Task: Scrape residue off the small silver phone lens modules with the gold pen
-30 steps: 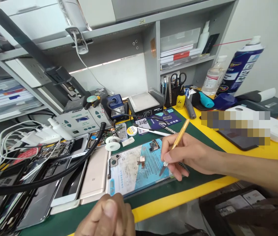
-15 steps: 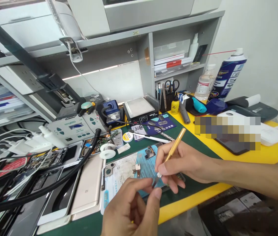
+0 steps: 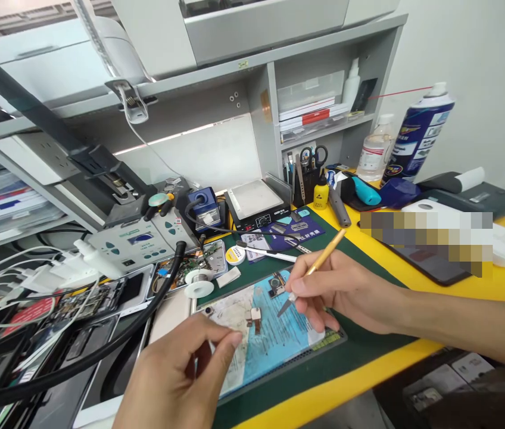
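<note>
My right hand (image 3: 328,286) holds a craft knife (image 3: 324,256) with a gold handle like a pen, its flat grey blade pointing down to the left over a worn blue and white pad (image 3: 279,351). To the left, my left hand (image 3: 181,369) hangs over the pad's near left side, thumb and forefinger pinched together; whatever may be between them is too small to make out. A small part with a white top and brown flex tails (image 3: 256,319) lies on the pad between the hands. Behind the blade rests a dark camera module (image 3: 276,285).
Several phones and boards crowd the left, crossed by a thick black hose (image 3: 145,313). A solder spool (image 3: 199,283) stands behind the pad. Farther back are a heating plate (image 3: 256,202) and a yellow bottle (image 3: 321,193). A dark phone (image 3: 426,256) lies right, near a spray can (image 3: 420,137).
My left hand has moved away from the blade, toward the lower left. The knife stays in my right hand, its blade now fully in sight. The view has shifted slightly.
</note>
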`<state>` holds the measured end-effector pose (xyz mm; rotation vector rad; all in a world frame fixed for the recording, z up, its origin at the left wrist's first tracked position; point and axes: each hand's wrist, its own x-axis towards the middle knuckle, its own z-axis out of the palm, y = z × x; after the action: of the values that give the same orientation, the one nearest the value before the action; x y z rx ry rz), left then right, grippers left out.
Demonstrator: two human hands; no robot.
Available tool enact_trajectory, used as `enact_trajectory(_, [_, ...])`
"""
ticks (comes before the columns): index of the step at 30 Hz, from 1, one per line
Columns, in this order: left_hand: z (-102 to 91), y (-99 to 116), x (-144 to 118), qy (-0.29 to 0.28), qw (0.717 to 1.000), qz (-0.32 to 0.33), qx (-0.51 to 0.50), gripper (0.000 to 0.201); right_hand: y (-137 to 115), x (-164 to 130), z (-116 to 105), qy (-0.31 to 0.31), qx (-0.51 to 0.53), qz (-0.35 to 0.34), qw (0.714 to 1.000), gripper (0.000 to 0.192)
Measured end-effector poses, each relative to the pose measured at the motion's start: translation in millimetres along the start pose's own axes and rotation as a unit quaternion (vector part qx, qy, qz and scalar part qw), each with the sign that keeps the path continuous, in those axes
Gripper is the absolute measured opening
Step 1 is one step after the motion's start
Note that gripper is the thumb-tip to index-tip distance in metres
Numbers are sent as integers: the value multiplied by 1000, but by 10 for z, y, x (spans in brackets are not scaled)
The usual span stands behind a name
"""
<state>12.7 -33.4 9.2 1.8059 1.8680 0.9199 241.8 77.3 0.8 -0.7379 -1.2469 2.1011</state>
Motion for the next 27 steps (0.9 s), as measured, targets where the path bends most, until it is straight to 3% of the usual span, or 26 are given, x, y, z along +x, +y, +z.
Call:
enact_trajectory(3, [-31,-44,180,-63,996,59,32,15,8,25,-5,13,-1,5,1000,24])
enact_trajectory(11, [20,-91,468,-159,961,171,148,17,23,58,-42,37,3,21,999,20])
enact_trajectory(16, [-7,-133,567,-234,940,157,191,15,20,76,-54,42,5,27,999,22])
enact_trajectory(24, [42,-340,576,-168,956,187,152,10,5,103,-60,60,6,19,998,20])
enact_trajectory(27, [32,-365,561,-169,956,192,145,11,23,124,-69,65,-1,15,998,19])
